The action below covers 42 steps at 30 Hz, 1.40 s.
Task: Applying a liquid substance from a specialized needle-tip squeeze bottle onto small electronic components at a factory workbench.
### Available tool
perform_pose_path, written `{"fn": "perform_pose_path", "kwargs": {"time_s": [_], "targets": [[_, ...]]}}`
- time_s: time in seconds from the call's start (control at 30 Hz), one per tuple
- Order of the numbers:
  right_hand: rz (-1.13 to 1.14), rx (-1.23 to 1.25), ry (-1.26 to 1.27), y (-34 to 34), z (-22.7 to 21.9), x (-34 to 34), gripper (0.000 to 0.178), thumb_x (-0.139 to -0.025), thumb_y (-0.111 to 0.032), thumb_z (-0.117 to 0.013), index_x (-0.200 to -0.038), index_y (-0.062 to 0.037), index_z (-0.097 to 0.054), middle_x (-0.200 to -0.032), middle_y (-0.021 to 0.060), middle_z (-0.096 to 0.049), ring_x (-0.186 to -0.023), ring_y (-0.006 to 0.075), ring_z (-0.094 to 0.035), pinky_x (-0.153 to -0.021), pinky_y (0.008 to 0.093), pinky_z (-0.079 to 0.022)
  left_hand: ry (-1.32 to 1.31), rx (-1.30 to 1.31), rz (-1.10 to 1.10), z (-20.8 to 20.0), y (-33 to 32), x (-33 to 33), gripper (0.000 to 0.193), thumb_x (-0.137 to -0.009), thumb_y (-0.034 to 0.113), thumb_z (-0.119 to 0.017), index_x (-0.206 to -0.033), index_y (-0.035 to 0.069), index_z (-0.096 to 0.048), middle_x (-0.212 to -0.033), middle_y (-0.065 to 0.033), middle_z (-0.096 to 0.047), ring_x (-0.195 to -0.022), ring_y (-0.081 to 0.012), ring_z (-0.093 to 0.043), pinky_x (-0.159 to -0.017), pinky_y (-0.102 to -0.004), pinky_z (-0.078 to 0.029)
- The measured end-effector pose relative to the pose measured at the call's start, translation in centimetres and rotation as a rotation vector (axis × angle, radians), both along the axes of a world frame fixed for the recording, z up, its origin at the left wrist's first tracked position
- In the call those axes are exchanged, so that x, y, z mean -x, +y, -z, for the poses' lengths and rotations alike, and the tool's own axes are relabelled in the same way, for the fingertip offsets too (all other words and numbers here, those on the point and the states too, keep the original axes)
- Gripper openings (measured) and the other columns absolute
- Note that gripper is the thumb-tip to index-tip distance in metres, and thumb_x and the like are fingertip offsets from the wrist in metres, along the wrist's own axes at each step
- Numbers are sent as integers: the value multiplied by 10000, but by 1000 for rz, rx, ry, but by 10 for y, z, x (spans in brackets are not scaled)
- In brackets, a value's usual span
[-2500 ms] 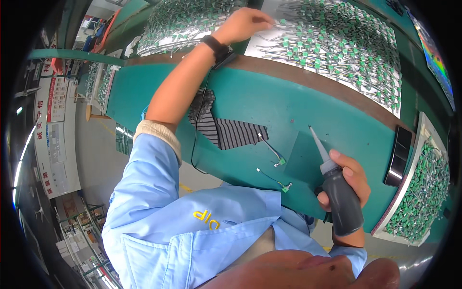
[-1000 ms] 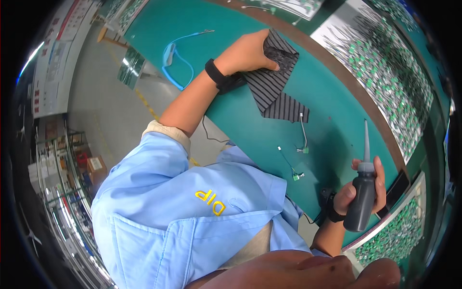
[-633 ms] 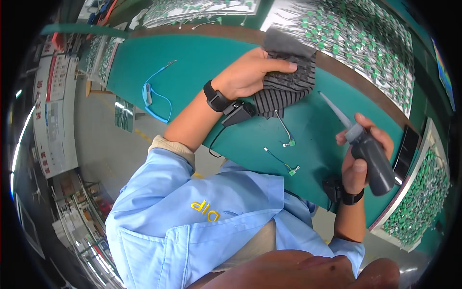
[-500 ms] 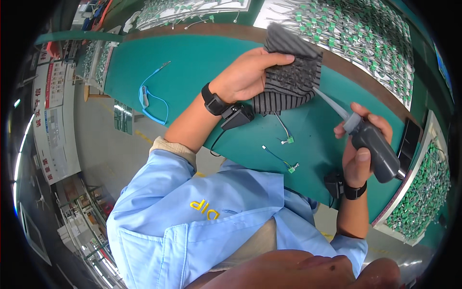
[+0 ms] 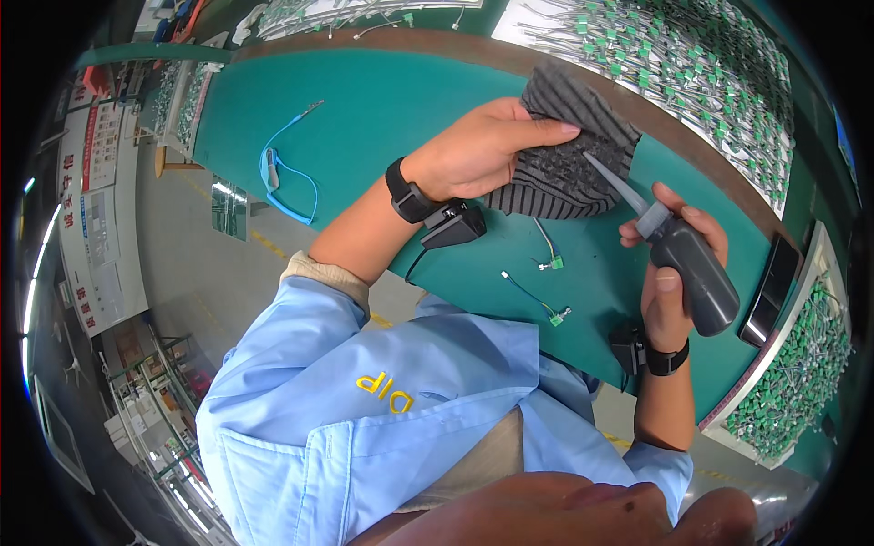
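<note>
Between the thumb and fingers of my left hand is a dark grey cloth with black stripes, its middle rough and stained. My right hand is wrapped round a dark grey squeeze bottle. The bottle's long tapered nozzle points up and left, its tip at the cloth's stained patch; whether it touches, I cannot tell. Below the cloth on the green mat lie two small wired parts: one green connector partly beneath the cloth, and another green connector nearer me.
A blue wrist strap lies at the left of the green mat. White boards crowded with green wired parts stand along the back. At the right are a black phone and a tray heaped with green parts.
The cloth and my left hand have shifted slightly right and down. The bottle has tilted and moved left, bringing its nozzle tip from the cloth's right edge over its stained middle.
</note>
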State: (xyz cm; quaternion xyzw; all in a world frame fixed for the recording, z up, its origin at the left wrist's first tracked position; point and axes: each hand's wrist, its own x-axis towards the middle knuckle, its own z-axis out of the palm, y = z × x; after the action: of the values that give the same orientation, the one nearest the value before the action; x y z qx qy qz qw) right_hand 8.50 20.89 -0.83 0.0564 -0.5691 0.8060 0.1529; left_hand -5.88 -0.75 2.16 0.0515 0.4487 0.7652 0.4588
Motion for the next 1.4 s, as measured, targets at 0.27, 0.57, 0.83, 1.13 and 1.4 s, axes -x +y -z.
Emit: {"fn": "perform_pose_path", "kwargs": {"time_s": [0.27, 0.57, 0.83, 1.13, 1.4], "targets": [[-4, 71, -96, 7, 0, -6, 632, -887, -362, -711, -1359, -57, -421, -1381, 272, -499, -954, 300, -650, -823, 423, -529, -111, -275, 135, 9, -16, 8, 323, -931, 62, -552, -1219, -77, -586, -1294, -190, -609, -1166, -297, -617, -1020, -407, -485], [-158, 258, -16, 18, -3, -6, 486, -916, -178, -701, -1306, -6, -467, -1311, 228, -576, -1005, 273, -681, -867, 412, -579, 713, 129, 187, 7, -14, 1, 398, -934, 90, -576, -1282, -102, -575, -1140, -139, -683, -1008, -194, -657, -898, -302, -509], [-141, 344, 0, 10, -11, -11, 472, -848, -62, -764, -1260, -39, -535, -1276, 179, -600, -1012, 232, -673, -864, 371, -587, 762, 306, 87, 53, -55, 30, 241, -855, 65, -675, -1064, -54, -698, -937, -104, -710, -807, -212, -672, -786, -305, -545], [13, -86, 219, 5, -15, -13, 469, -823, -76, -789, -1236, -64, -567, -1299, 113, -608, -1085, 227, -654, -869, 380, -571, 818, 212, -209, 56, -28, 0, 261, -943, 114, -579, -1161, -24, -616, -1148, -88, -636, -967, -174, -624, -843, -336, -525], [-16, -514, 527, 13, -39, -25, 356, -928, -152, -683, -1247, -72, -548, -1318, 113, -596, -1059, 252, -664, -930, 384, -538, 506, 104, -378, 51, -37, -5, 353, -992, 287, -484, -1182, -2, -557, -1035, -114, -623, -901, -205, -617, -819, -354, -516]]}}
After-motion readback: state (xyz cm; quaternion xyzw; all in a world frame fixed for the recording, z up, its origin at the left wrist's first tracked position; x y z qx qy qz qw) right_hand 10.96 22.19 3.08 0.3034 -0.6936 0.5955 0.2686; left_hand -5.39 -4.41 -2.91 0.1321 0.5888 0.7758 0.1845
